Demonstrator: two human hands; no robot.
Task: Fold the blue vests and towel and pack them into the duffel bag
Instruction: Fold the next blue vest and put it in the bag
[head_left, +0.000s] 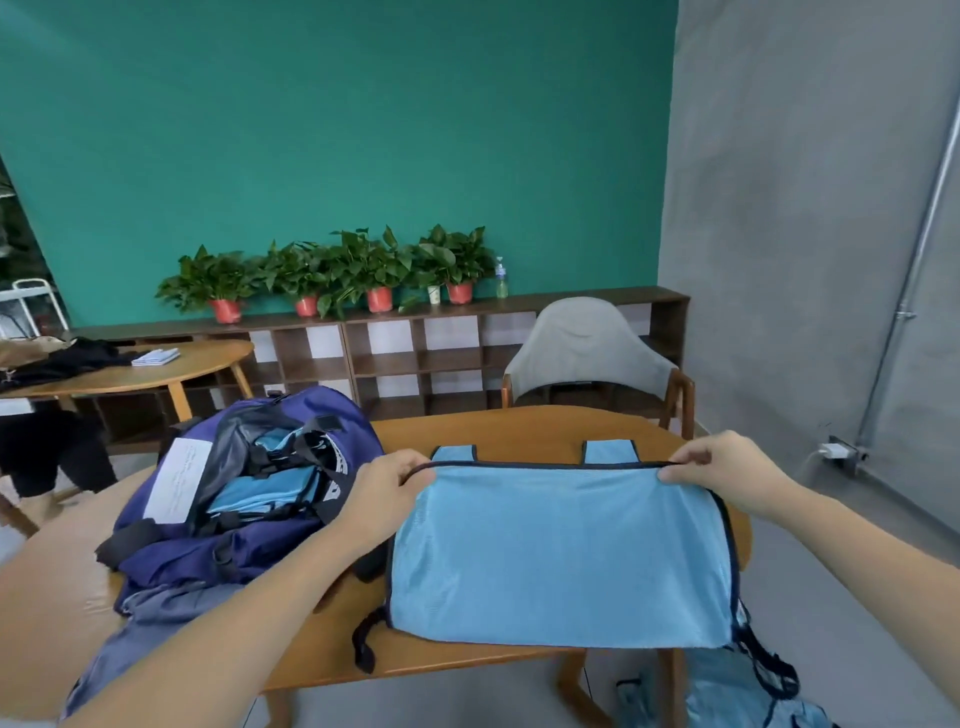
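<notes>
Pinching the dark-trimmed far edge of a light blue vest (561, 556), the person holds the cloth with both hands over the wooden table (467, 660). The left hand (387, 493) has thumb and curled fingers closed on the left corner of that edge, and the right hand (727, 475) grips the right corner the same way, fingers bent over the trim. The vest lies spread on the table with its near edge at the table's front, and two blue straps poke out on the table just beyond the held edge. Its right side hangs past the table's right edge, where dark-trimmed blue cloth trails toward the floor.

On the left part of the table sits the dark blue duffel bag (156, 561), unzipped, touching the left forearm. Folded light blue cloth (260, 493) shows inside its opening, among black straps, and a white label lies on the bag's left flap. Grey fabric (135, 634) droops over the table's near left edge, just below the bag.

Behind the table stands a grey chair (587, 353), and farther back a low wooden shelf (395, 358) carries potted plants (332, 270) in red pots against a green wall. Left of the table is a second round table (156, 374) with dark clothing on it.
</notes>
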